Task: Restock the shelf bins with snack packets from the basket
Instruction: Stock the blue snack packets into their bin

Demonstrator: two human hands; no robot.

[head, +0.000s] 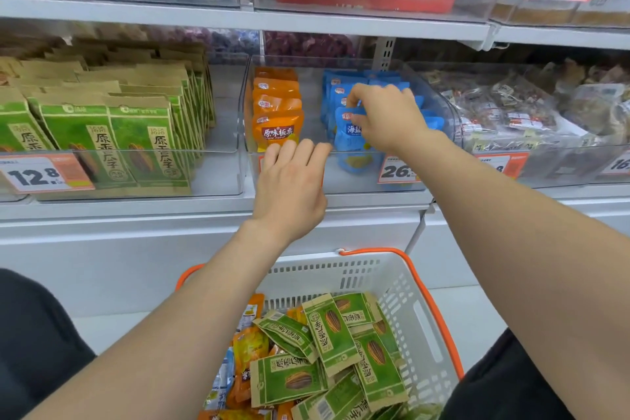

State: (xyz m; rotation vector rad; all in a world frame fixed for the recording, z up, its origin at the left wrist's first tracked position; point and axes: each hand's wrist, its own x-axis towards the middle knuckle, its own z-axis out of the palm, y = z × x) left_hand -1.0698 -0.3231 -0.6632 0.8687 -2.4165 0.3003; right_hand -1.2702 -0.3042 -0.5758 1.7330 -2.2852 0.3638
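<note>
The glossy blue packet (353,143) stands at the front of its row in the clear plastic bin (344,186), centre frame. The right hand (385,119) pinches its crimped top with curled fingers, likely to seat it upright. The left hand (293,181) rests straight, close-set fingers on the bin's front lip beside the orange packets (278,128), probably steadying it. Papery green packets (330,327) fill the slotted basket (402,283) below.

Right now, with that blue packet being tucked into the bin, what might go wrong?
1. The right hand pinches the blue packet only near its top, so it may flop sideways into the bare gap beside the orange packets.
2. The basket holds green packets mixed with orange and blue ones, so a wrong flavour could easily be grabbed next.
</note>
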